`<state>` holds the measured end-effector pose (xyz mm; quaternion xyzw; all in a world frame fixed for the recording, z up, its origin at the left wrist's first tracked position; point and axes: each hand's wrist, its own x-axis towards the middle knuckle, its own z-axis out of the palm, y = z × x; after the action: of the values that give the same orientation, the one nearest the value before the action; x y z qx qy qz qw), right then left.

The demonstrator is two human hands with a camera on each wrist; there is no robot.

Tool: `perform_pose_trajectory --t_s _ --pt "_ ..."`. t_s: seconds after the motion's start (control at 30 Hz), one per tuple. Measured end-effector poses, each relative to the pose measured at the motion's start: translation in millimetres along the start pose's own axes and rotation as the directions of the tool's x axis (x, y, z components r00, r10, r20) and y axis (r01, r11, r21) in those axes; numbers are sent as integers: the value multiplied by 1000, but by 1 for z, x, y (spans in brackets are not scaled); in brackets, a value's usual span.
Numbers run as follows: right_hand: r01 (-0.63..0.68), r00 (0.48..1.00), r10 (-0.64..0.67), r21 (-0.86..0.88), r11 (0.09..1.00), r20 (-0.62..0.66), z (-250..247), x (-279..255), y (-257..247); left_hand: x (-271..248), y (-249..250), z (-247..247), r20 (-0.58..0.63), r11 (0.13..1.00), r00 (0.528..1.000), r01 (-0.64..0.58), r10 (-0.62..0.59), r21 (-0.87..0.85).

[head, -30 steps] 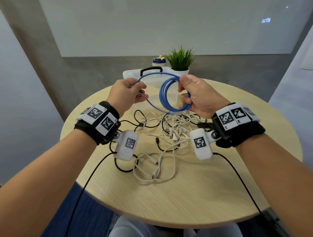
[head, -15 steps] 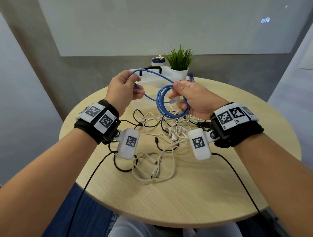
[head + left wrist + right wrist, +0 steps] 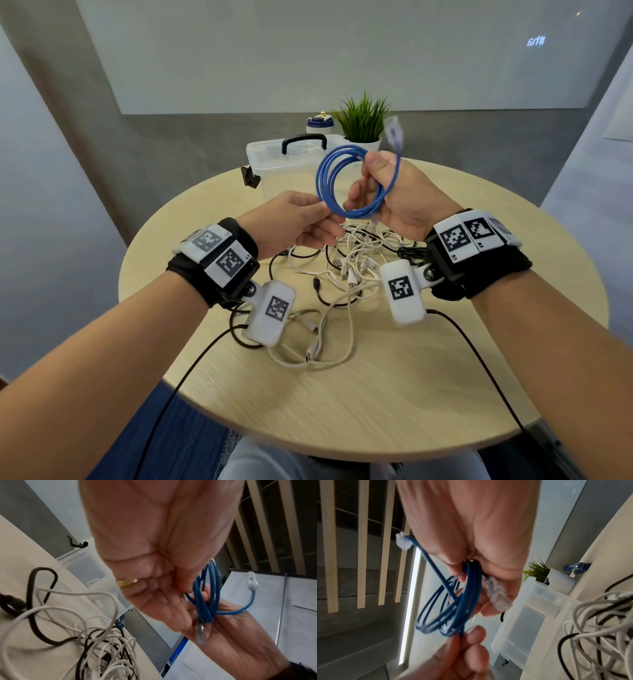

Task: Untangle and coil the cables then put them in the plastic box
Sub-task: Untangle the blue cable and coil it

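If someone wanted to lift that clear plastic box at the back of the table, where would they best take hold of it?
By the black handle on the lid of the plastic box, coming down from above. It arches up clear of the lid, leaving a gap for fingers to curl under, and it seems to sit near the middle, so the box should probably hang level. The smooth walls offer less to hold.

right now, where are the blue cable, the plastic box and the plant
blue cable [image 3: 330,185], head view, left side of the coil
plastic box [image 3: 274,161], head view, clear lid
plant [image 3: 363,118], head view, green leaves
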<state>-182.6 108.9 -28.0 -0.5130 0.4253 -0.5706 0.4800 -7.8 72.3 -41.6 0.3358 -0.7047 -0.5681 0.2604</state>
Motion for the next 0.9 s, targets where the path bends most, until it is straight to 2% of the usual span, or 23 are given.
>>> perform_pose_trajectory --t_s 0.13,0.3,0.43,0.5,0.67,0.77,0.9 --pt "16 999 -16 -2 1000 -28 0 -1 1 -5 8 -3 88 995 996 24 -33 100" --pt "-23 1000 23 -27 999 2 3 -2 2 1 20 -14 -118 994 993 -17 4 -109" --pt "-47 996 51 -67 997 66 10 -2 7 1 22 3 -109 999 994 -29 30 14" --pt "-62 996 66 -67 996 57 12 -2 7 2 19 10 -142 997 987 -72 69 -13" --pt "-80 997 78 94 992 29 12 -3 -3 10 14 19 -302 956 952 -129 44 -265" --pt "-67 997 59 159 985 53 14 -5 -6 14 15 22 -373 951 927 -144 32 -275" --pt "-62 997 47 265 962 61 18 -5 -6 15 18 25 -406 950 914 -122 -5 -288"
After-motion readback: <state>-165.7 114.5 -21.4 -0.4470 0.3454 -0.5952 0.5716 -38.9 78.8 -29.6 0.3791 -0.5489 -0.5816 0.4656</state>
